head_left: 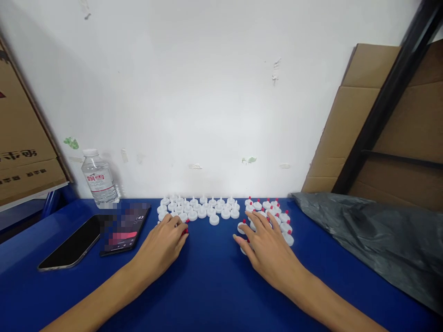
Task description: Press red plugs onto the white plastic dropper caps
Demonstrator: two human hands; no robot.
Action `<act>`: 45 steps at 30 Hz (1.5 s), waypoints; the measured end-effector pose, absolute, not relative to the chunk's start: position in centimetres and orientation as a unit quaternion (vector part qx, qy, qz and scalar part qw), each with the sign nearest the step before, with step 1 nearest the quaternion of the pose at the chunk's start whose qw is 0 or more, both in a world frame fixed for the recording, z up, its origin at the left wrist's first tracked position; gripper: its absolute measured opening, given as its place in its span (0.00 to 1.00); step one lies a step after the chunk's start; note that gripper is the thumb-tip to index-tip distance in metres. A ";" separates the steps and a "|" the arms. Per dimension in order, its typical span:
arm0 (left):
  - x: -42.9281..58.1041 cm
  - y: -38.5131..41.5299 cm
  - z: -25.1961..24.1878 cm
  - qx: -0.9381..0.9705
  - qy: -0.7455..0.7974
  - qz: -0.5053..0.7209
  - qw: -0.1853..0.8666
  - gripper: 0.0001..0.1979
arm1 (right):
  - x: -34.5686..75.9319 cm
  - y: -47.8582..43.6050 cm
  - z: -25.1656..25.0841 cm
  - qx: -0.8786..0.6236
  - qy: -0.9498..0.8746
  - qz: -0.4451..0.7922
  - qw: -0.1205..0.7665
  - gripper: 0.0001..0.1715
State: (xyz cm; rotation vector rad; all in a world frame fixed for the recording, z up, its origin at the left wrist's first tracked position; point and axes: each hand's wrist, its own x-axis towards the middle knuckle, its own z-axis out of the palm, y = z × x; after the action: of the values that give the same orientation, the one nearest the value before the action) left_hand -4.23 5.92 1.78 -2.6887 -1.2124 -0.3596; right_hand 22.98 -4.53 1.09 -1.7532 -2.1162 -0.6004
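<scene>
My left hand [166, 237] is curled at the left end of the group of white nozzle caps [202, 212], its fingers and thumb drawn together. Small red tip caps [187, 222] show at its fingertips; how many lie beneath is hidden. My right hand [270, 240] spreads its fingers over a second group, white nozzle caps with red tips [286, 227]. Its thumb and index finger are apart, close to a red-tipped cap [241, 228] at that group's left edge. The hand covers part of this group. One plain white cap [214, 220] sits slightly forward of its row.
On the blue table [214, 286], a dark phone [72, 244] and a lit phone [128, 230] lie at left. Behind them stands a water bottle [100, 177]. Grey plastic sheeting [374, 240] covers the right side. A white wall [221, 115] closes off the back, with cardboard [356, 115] at right.
</scene>
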 end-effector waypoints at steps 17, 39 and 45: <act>-4.1 5.8 1.8 -0.901 -0.411 -0.118 0.077 0.07 | 24.8 1.6 3.4 -0.633 -0.768 -0.012 0.099 0.31; -4.2 5.2 2.5 -0.916 -0.370 -0.153 0.037 0.11 | 20.8 -6.2 3.6 -0.468 -0.836 -0.030 0.286 0.23; -4.7 4.5 4.0 -0.925 -0.349 -0.143 0.046 0.11 | 20.7 -6.1 3.7 -0.471 -0.831 0.011 0.296 0.27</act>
State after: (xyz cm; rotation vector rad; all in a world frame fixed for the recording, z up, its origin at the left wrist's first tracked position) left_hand -4.68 4.49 3.97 -2.8236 -1.0642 -0.4373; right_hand 20.74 -6.14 3.67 -1.2514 -2.2098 0.0289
